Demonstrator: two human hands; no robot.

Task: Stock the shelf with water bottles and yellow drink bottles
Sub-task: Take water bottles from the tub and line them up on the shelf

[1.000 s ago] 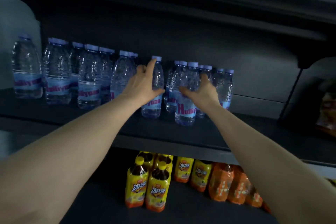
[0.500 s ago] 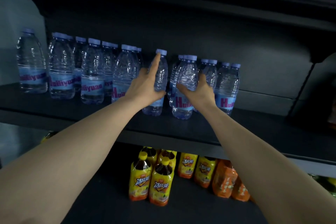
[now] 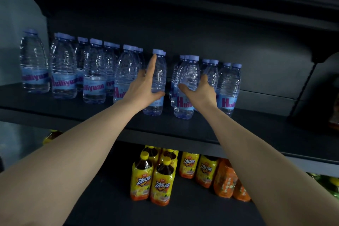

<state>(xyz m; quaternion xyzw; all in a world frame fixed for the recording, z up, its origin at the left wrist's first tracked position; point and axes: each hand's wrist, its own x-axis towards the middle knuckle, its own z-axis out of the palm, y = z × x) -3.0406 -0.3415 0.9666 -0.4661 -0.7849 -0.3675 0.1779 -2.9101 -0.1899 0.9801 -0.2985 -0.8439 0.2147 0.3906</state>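
Several clear water bottles with pale blue caps stand in rows on the dark upper shelf (image 3: 247,130). My left hand (image 3: 145,88) grips one upright water bottle (image 3: 158,77) near the middle, index finger stretched up its side. My right hand (image 3: 200,91) holds the neighbouring water bottle (image 3: 189,79), thumb across its front; that bottle stands at the shelf's front. Several yellow drink bottles (image 3: 161,181) stand on the lower shelf (image 3: 102,203) below my arms.
Orange-labelled bottles (image 3: 224,181) stand to the right of the yellow ones. More water bottles (image 3: 63,71) fill the upper shelf's left part. The upper shelf is bare to the right of the last water bottle (image 3: 229,86). A shelf board (image 3: 238,11) hangs overhead.
Both bottles have been pushed a little further back and stand straighter in line with the row. My hands stay on them; the view has tilted slightly down.
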